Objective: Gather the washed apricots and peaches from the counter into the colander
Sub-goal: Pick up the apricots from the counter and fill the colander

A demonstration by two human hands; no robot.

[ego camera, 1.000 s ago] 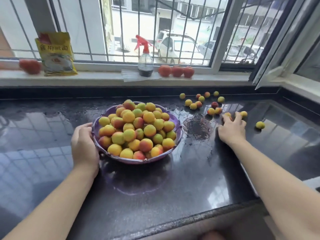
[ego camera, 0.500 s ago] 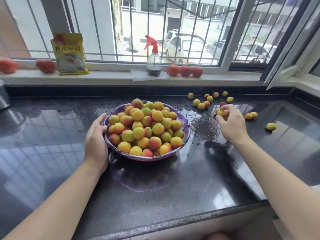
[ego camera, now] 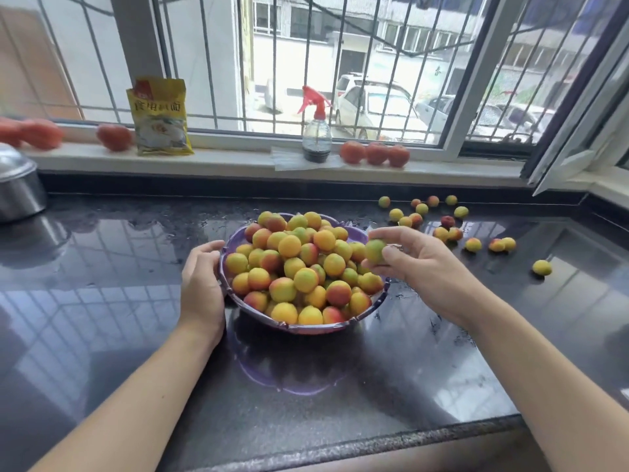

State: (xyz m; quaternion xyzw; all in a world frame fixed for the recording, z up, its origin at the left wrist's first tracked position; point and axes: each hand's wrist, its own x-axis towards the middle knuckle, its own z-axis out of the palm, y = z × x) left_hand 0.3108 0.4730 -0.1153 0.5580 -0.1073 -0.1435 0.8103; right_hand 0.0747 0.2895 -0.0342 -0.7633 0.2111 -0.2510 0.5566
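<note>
A purple colander (ego camera: 308, 328) heaped with yellow, orange and red fruit stands in the middle of the dark wet counter (ego camera: 340, 396). My left hand (ego camera: 201, 287) rests against its left rim, fingers curled round the edge. My right hand (ego camera: 420, 264) is over the colander's right rim and pinches a greenish apricot (ego camera: 374, 251) between thumb and fingers. Several loose apricots and peaches (ego camera: 422, 209) lie scattered on the counter at the back right, with one apart at the far right (ego camera: 542, 267).
On the window sill stand a yellow packet (ego camera: 160, 117), a spray bottle (ego camera: 316, 131) with a red trigger, and several tomatoes (ego camera: 374, 153). A metal pot (ego camera: 17, 189) sits at the far left. An open window sash (ego camera: 585, 131) juts in at the right.
My right hand has picked up an apricot from the loose fruit and carried it left to the colander's right rim. My left hand stays at the left rim.
</note>
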